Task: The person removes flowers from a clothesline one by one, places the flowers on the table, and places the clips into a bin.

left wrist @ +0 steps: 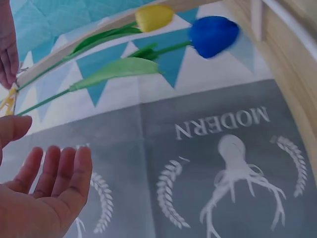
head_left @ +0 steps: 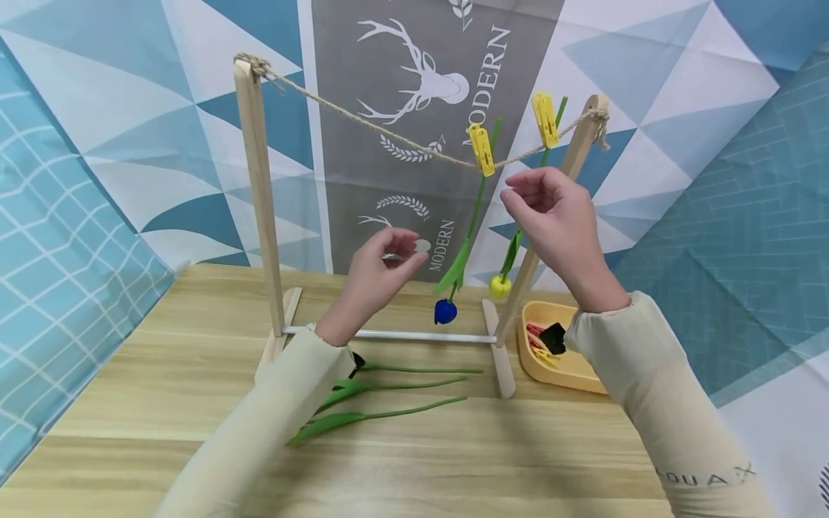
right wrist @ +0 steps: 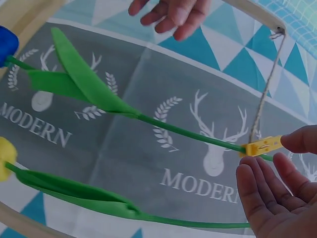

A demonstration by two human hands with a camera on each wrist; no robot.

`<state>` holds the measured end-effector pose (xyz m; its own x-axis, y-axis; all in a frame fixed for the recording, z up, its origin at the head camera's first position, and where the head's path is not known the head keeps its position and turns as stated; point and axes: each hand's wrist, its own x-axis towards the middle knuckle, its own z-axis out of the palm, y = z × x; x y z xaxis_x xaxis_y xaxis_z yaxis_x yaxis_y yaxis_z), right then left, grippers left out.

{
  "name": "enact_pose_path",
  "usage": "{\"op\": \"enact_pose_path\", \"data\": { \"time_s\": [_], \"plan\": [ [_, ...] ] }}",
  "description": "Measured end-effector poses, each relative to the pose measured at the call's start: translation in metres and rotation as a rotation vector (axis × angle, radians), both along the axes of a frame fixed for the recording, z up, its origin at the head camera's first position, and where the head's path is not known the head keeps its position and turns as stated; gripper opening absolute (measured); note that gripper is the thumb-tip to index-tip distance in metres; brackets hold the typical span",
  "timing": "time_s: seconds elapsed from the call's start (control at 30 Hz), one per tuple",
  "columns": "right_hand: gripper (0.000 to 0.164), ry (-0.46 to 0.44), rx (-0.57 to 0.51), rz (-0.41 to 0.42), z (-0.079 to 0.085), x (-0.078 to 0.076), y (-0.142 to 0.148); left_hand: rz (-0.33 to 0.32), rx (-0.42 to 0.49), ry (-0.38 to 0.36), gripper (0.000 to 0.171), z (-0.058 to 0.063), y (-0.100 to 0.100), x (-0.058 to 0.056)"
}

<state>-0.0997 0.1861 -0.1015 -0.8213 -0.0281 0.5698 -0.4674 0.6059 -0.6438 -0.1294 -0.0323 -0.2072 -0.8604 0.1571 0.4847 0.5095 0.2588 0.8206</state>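
Observation:
A blue tulip (head_left: 445, 311) hangs head down from a sagging twine line (head_left: 376, 128), its stem clipped by a yellow clothespin (head_left: 482, 150). To its right hangs a yellow tulip (head_left: 500, 286) under a second yellow clothespin (head_left: 545, 120). My right hand (head_left: 550, 216) is beside the blue tulip's clothespin, fingers loosely bent and holding nothing; in the right wrist view its thumb and fingertips are close around that clothespin (right wrist: 262, 146). Left of the blue tulip's stem, my left hand (head_left: 388, 266) is raised with relaxed fingers and nothing between them.
Wooden posts (head_left: 257, 194) joined by a white rod (head_left: 414, 335) carry the line. Several green flower stems (head_left: 414, 383) lie on the wooden table (head_left: 453, 460), partly behind my left sleeve. At right, an orange tray (head_left: 563, 375) contains red and yellow clothespins (head_left: 540, 347).

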Motion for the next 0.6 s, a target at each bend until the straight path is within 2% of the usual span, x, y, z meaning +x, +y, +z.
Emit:
{"op": "enact_pose_path", "data": {
  "time_s": [0.23, 0.6],
  "plan": [
    [0.029, 0.025, 0.034, -0.029, 0.020, -0.008, -0.010, -0.010, 0.107, -0.032, 0.034, 0.020, 0.027, -0.011],
    [0.031, 0.003, 0.130, -0.047, 0.043, -0.015, -0.021, -0.029, 0.177, -0.040, 0.038, 0.038, 0.064, -0.030]
  ]
}}
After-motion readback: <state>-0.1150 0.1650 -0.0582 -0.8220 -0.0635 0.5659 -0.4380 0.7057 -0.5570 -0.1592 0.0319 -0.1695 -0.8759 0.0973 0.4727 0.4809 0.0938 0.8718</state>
